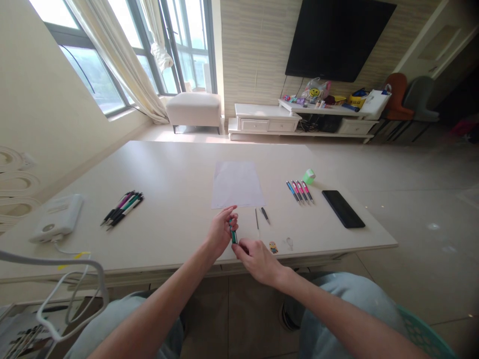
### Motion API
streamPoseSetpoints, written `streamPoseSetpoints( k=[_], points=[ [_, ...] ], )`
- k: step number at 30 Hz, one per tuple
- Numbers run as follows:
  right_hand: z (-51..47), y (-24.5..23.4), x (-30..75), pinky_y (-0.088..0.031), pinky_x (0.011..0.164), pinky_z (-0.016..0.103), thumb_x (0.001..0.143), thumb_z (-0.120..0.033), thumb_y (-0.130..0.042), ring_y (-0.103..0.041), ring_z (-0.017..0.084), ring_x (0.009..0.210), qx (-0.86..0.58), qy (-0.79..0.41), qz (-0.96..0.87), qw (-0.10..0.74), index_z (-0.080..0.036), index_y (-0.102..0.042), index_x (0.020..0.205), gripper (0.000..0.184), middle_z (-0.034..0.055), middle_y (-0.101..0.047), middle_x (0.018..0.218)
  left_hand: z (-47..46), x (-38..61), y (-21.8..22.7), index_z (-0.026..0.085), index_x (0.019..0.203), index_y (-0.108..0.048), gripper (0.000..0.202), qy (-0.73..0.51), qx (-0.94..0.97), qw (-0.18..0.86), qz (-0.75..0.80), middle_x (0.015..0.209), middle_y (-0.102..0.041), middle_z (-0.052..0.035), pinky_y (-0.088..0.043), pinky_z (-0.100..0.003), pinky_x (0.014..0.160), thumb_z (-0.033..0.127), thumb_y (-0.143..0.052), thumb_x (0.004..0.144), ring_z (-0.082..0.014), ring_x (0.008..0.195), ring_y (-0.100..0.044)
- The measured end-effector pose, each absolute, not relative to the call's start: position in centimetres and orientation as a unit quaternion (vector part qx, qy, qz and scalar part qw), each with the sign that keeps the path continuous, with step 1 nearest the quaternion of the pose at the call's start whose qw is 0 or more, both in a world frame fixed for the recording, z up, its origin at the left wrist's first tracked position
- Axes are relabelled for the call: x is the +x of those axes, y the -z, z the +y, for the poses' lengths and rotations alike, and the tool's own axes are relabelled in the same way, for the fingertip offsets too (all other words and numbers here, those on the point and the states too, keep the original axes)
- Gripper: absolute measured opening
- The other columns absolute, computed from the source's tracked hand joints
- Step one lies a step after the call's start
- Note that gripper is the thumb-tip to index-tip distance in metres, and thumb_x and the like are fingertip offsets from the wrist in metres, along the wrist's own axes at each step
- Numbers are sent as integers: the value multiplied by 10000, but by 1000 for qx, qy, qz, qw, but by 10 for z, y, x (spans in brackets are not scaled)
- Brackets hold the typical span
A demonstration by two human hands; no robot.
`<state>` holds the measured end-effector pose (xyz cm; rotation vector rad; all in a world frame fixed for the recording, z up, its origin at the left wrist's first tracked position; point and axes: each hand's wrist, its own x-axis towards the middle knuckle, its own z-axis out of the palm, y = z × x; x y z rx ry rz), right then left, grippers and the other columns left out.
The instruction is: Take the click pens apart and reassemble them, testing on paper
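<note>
My left hand (pixel 221 228) is closed around a green pen barrel (pixel 234 236), held over the near edge of the table. At the barrel's lower end, the thumb and fingers of my right hand (pixel 257 259) are pinched together; any small part between them is hidden. Just beyond my right hand lie a thin pen refill (pixel 257 219) and a black tapered pen piece (pixel 265 216), side by side. A sheet of white paper (pixel 237 182) lies flat past my left fingertips. Near the table edge are a small yellow cartoon figure (pixel 273 247) and a small clear looped item (pixel 289 243).
Several pens (pixel 123 208) lie in a pile at left, beside a white power box (pixel 60 219) with a cable. On the right are a row of pink and blue pens (pixel 300 192), a green-and-white container (pixel 309 176) and a black phone (pixel 343 208).
</note>
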<state>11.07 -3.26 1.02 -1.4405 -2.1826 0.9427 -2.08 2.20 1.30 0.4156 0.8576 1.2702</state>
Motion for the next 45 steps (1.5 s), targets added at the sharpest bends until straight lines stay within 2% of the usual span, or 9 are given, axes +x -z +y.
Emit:
streamPoseSetpoints(
  k=[6,9,13,17,22,30,34,39,45],
  points=[
    [-28,-6,110,-270,534,214,886,-421,-443,-440,94,551,-533,-347,-738,223,-173,-555,719,320,-4,-570,623,26,-16,-16,125,961,-549,254,-574,162,723,348,576,-463,53,-250,-146,369,169,-619,720,-19,392,-302],
    [-25,-6,110,-286,542,218,883,-404,-448,-474,103,567,-540,-341,-738,219,-171,-569,728,305,10,-593,642,27,-13,-15,125,957,-559,236,-573,161,722,353,584,-491,38,-293,-152,385,169,-608,730,-31,409,-366],
    [-20,-5,110,-324,565,228,897,-396,-420,-538,123,610,-566,-313,-737,196,-172,-590,748,318,33,-636,689,30,-12,-12,144,964,-571,230,-588,174,677,407,852,-631,-66,-476,-221,643,166,-588,736,-124,733,-612],
    [-7,-6,111,-376,623,260,902,-411,-399,-622,183,730,-623,-222,-741,117,-165,-615,869,329,88,-676,797,34,-19,-9,168,954,-570,257,-616,200,590,482,937,-629,-65,-468,-270,791,127,-601,701,-152,879,-618],
    [9,-10,111,-420,697,304,913,-374,-365,-645,235,844,-645,-141,-750,49,-146,-608,967,338,150,-678,899,29,-26,-8,153,954,-578,294,-592,203,573,530,872,-622,-54,-467,-254,702,122,-614,665,-130,769,-615],
    [10,-14,114,-440,700,316,914,-412,-356,-650,248,846,-641,-128,-756,32,-148,-603,966,365,148,-684,900,16,-29,-8,131,965,-559,293,-545,222,587,556,832,-627,-68,-483,-254,684,103,-597,676,-129,714,-622],
    [-10,-17,115,-439,682,308,919,-364,-352,-655,235,808,-604,-120,-787,31,-166,-598,936,316,128,-687,861,4,-33,-6,131,909,-556,198,-502,265,612,551,751,-615,-52,-462,-234,617,223,-584,736,-121,648,-603],
    [-48,-8,116,-445,662,291,893,-268,-377,-663,226,779,-473,-154,-868,9,-173,-624,884,265,101,-691,823,-28,-28,-7,161,596,-479,347,-298,491,612,543,462,-408,49,-259,-222,439,444,-475,797,-83,420,-367],
    [-75,14,119,-468,609,315,800,-198,-476,-667,272,738,-336,-157,-924,-97,-121,-663,834,205,146,-694,801,-64,-26,-5,164,549,-433,279,-120,720,445,519,544,-468,19,-229,-250,516,307,-434,789,-114,564,-363]
  ],
)
